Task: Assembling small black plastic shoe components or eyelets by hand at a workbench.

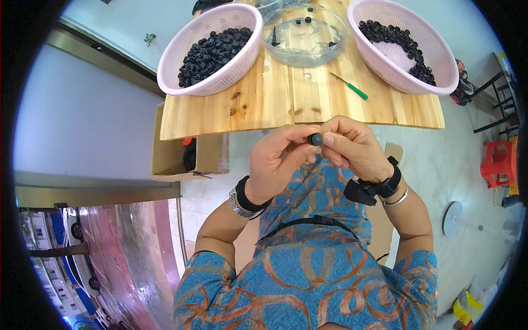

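Note:
Just off the near edge of the wooden table, my two hands meet over my lap. Thumb and fingers of my left hand (283,154) close round a small round black plastic part (315,139). My right hand (352,146) pinches at the right side of that same part, and its fingertips partly cover it. Beyond my hands on the table (264,113) lies a screwdriver (352,87) with a green handle and a thin dark shaft, touched by neither hand.
A pink basket (250,60) heaped with black parts stands at the left, and a second pink basket (448,82) holding fewer stands at the right. Between them sits a clear round tray (305,59) with a few black pieces. A cardboard box (214,157) is below the table's left side.

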Available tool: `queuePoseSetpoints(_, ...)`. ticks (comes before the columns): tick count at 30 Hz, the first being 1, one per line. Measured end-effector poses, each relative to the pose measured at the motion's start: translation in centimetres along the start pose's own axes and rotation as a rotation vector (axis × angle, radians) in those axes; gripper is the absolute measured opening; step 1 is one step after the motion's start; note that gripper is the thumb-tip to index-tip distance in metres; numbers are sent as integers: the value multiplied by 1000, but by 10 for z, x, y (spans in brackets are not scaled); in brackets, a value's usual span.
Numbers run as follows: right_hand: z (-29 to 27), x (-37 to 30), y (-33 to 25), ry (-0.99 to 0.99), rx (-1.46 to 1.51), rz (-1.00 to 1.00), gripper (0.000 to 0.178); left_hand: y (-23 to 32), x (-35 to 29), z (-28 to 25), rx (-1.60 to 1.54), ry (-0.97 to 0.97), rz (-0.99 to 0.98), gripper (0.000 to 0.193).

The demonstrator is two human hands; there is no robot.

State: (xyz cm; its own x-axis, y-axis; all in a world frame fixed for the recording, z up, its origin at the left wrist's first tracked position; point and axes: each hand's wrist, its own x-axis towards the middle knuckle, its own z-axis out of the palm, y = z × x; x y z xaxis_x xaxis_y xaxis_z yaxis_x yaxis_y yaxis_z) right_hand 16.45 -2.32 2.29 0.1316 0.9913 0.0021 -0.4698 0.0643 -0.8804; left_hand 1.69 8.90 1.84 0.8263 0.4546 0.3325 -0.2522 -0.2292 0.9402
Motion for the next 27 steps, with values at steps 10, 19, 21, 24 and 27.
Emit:
queuePoseSetpoints(10, -4, 4, -6, 120, -209, 57, 12, 34, 34, -52, 21, 159, -143, 17)
queuePoseSetpoints(19, -27, -2, -2, 114, -198, 0, 11, 83, 130, -165, 1095, 31, 72, 27)
queuePoseSetpoints(21, -28, -3, -5, 133, -228, 8, 12, 89, 153, -171, 1445, -105, 39, 30)
queuePoseSetpoints(24, -32, -3, -5, 137, -201, 2, 13, 88, 209, -169, 1506, -235, 22, 32)
queuePoseSetpoints(27, -34, -3, -12, 107, -253, 34, 11, 70, 279, -159, 1451, -351, -18, 30)
